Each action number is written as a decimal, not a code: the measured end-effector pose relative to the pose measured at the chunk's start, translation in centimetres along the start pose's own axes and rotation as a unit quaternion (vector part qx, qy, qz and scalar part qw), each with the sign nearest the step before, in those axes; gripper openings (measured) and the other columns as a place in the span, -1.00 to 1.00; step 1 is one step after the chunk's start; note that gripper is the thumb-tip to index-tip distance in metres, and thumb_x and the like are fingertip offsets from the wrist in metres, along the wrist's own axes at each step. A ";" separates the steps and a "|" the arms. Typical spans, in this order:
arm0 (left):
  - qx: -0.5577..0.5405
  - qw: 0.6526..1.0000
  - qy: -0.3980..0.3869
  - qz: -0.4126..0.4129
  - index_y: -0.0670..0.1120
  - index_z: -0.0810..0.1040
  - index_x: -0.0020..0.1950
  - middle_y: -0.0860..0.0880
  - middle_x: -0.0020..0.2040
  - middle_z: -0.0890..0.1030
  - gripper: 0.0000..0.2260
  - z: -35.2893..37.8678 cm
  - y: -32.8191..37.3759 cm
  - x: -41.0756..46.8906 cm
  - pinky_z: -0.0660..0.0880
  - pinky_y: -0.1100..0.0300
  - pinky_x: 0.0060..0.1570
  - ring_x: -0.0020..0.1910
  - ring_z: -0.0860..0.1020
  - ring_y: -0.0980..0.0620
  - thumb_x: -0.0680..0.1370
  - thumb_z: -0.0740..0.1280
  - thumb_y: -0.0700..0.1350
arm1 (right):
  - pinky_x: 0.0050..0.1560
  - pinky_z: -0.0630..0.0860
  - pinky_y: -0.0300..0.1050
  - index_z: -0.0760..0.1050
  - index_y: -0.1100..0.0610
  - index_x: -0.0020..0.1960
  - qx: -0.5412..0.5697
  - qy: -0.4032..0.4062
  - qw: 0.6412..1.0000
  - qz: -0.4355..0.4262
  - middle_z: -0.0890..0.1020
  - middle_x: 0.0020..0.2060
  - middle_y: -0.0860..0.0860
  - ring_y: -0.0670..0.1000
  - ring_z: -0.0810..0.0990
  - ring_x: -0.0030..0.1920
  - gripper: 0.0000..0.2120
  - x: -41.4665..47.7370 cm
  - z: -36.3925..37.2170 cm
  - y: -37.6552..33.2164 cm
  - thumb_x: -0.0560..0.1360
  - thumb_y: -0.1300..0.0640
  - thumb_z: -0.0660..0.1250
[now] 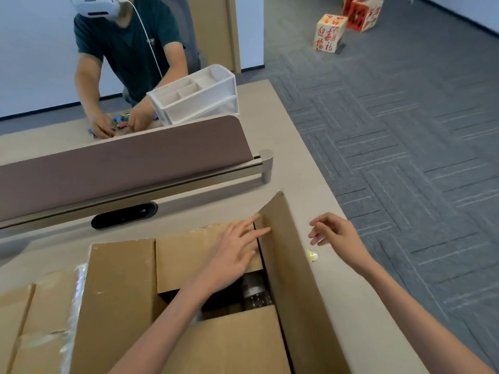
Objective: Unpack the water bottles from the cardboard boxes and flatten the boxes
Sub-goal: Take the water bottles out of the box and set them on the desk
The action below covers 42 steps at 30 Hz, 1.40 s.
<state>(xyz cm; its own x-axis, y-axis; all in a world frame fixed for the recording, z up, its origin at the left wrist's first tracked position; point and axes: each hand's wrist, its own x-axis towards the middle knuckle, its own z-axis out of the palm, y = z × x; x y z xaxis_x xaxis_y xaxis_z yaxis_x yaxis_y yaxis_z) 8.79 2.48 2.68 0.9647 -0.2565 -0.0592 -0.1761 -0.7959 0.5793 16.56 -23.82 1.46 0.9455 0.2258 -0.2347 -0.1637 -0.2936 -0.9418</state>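
Observation:
A brown cardboard box (pixel 121 287) stands on the desk in front of me with its top flaps partly open. My left hand (pixel 237 249) lies with straight fingers on the far inner flap, fingertips against the raised right flap (pixel 291 265). Through the gap below it a clear water bottle (pixel 255 292) shows in the dark inside. My right hand (pixel 333 233) hovers just right of the raised flap, fingers loosely curled, holding nothing. A second taped box (pixel 35 327) sits at the lower left.
A brown divider panel (pixel 121 163) crosses the desk ahead. Beyond it a person handles small coloured clips beside a white organiser (pixel 197 95). The desk edge runs close on my right, grey carpet beyond, with decorated boxes (pixel 329 33) on the floor. A small yellow scrap (pixel 312 255) lies by the flap.

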 end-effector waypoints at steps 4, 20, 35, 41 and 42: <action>0.077 0.997 -0.031 0.000 0.34 0.13 0.53 0.20 0.59 -0.05 -0.42 0.9 -0.4 0.3 -0.07 0.07 0.50 0.54 -0.01 0.11 0.60 0.29 -0.02 | -0.20 0.56 -0.15 0.54 0.23 0.02 0.065 -0.071 0.995 0.041 0.62 -0.28 0.00 -0.04 0.60 -0.29 -0.72 -2.5 -0.8 -0.6 0.64 0.05 0.17; 0.254 0.966 -0.032 0.024 0.19 -0.07 0.60 0.02 0.62 -0.14 -0.09 1.3 -3.7 -2.2 -0.05 -0.09 0.52 0.58 -0.06 0.00 0.43 0.43 0.22 | 0.08 0.41 -0.19 0.36 -0.03 0.32 -0.282 -0.019 0.958 -0.051 0.39 0.18 -0.16 -0.16 0.37 0.21 -0.46 -3.0 1.4 4.3 0.41 0.09 0.49; 0.195 0.939 0.237 0.157 -0.11 0.56 0.16 -0.06 0.01 0.67 -0.83 -2.0 -2.4 -4.8 0.54 0.03 0.13 0.00 0.63 0.01 0.61 0.28 -0.12 | 0.16 0.53 0.02 0.61 0.02 0.10 -0.195 -0.154 0.968 0.024 0.56 0.03 -0.06 -0.12 0.57 0.05 -0.69 -2.9 7.7 3.5 0.60 -0.13 0.19; 0.215 0.928 0.287 0.103 -0.13 0.45 0.24 -0.11 0.10 0.63 -0.53 -4.7 -3.1 -2.5 0.36 0.09 0.29 0.11 0.57 -0.05 0.40 0.41 -0.43 | 0.21 0.48 -0.11 0.42 0.06 0.39 -0.239 -0.094 0.965 -0.063 0.44 0.16 -0.06 -0.07 0.50 0.16 -0.60 -1.7 8.7 1.4 0.59 -0.02 0.27; 0.234 0.924 0.290 0.089 -0.13 0.47 0.25 -0.11 0.14 0.61 -0.52 -5.2 -3.4 -2.2 0.34 0.07 0.30 0.15 0.55 -0.07 0.38 0.40 -0.44 | 0.19 0.50 -0.11 0.39 0.03 0.42 -0.266 -0.092 0.955 -0.093 0.41 0.20 -0.05 -0.06 0.48 0.19 -0.60 -1.4 8.9 0.9 0.60 0.00 0.26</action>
<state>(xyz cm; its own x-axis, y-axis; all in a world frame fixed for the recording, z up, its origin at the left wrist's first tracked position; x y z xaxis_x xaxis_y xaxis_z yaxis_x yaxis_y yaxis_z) 8.25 8.60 5.04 0.8312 -0.1781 0.5266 -0.2767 -0.9542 0.1141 12.57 -16.11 -1.25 0.8710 0.4648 -0.1593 0.2149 -0.6519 -0.7272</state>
